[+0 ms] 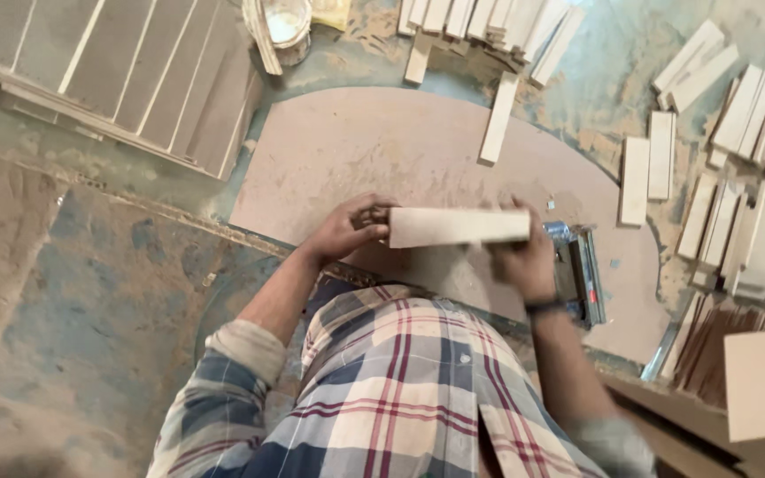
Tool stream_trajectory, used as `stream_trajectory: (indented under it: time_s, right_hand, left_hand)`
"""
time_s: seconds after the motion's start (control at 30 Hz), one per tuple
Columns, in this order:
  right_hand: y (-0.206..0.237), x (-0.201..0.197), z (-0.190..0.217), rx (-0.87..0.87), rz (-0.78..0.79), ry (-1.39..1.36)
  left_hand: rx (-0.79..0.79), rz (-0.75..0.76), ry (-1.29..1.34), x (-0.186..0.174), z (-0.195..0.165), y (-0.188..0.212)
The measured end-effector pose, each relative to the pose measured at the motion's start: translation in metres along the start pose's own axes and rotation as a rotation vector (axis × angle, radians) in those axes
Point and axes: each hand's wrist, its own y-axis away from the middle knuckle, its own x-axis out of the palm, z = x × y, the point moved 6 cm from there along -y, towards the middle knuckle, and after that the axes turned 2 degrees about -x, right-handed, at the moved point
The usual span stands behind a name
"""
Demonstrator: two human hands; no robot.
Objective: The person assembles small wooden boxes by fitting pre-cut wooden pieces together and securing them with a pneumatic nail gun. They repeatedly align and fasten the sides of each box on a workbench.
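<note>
I hold a pale rectangular wooden block (458,227) level in front of me, over a rounded brown board (382,150) lying on the floor. My left hand (347,228) grips its left end with fingers curled around it. My right hand (524,257) closes on its right end, a dark band on that wrist. A metal stapler-like tool (582,270) lies on the board just right of my right hand.
Many pale wooden strips (737,177) lie scattered at the right, and another pile (489,26) at the top. A single strip (498,118) rests on the board. Stacked brown panels (135,71) fill the upper left beside a small glue tub (287,26).
</note>
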Motion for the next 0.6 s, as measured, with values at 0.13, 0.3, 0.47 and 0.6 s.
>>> stream_trajectory:
  time_s: [0.13, 0.3, 0.47, 0.6]
  right_hand:
    - [-0.071, 0.013, 0.039, -0.205, 0.109, -0.352]
    - [-0.123, 0.036, 0.081, -0.296, 0.247, -0.513]
    - [-0.136, 0.058, 0.097, -0.287, 0.288, -0.574]
    - [-0.082, 0.044, 0.084, -0.345, 0.005, -0.370]
  left_hand:
    - [0.059, -0.094, 0.034, 0.011, 0.011, 0.024]
    - [0.014, -0.285, -0.016, 0.034, 0.022, 0.025]
    - [0.033, -0.479, -0.297, 0.038, 0.007, 0.027]
    - [0.127, -0.402, -0.375, 0.048, -0.027, 0.040]
